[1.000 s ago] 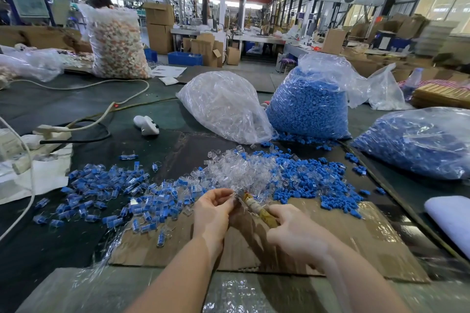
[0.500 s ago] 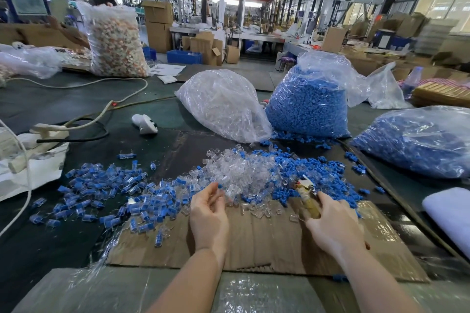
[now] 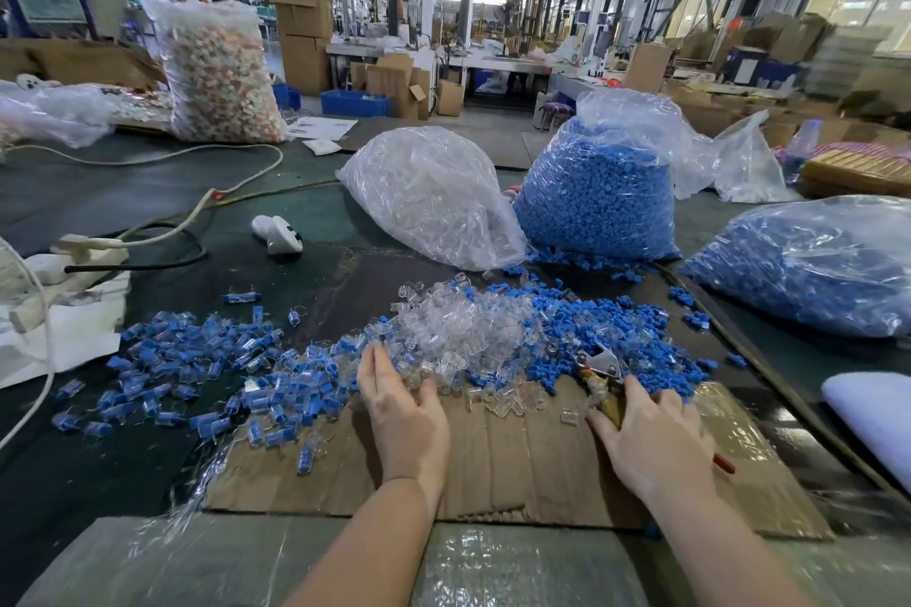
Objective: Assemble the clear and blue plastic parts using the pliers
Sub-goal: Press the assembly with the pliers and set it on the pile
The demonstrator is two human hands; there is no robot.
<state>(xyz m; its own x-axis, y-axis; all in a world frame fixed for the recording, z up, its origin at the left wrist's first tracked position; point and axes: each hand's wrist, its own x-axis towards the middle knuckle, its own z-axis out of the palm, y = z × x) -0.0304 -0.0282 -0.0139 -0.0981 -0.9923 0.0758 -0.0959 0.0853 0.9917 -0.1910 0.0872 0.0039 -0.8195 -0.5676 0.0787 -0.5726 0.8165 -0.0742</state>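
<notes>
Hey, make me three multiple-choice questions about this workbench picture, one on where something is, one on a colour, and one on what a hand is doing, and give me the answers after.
1. Where does the pile of finished clear-and-blue pieces lie?
A. To the left of the left hand
B. Inside the far right bag
C. On the white cloth

2. What colour are the parts in the tall open bag behind the loose piles?
A. Orange
B. Blue
C. Green

3. What is the right hand doing?
A. Hanging idle off the table
B. Lifting a bag
C. Holding the pliers

Answers:
1. A: the joined pieces spread over the dark mat left of the left hand.
2. B: the bag is packed with blue parts.
3. C: the fingers wrap the yellow handles, the metal tip pointing into the blue parts.
</notes>
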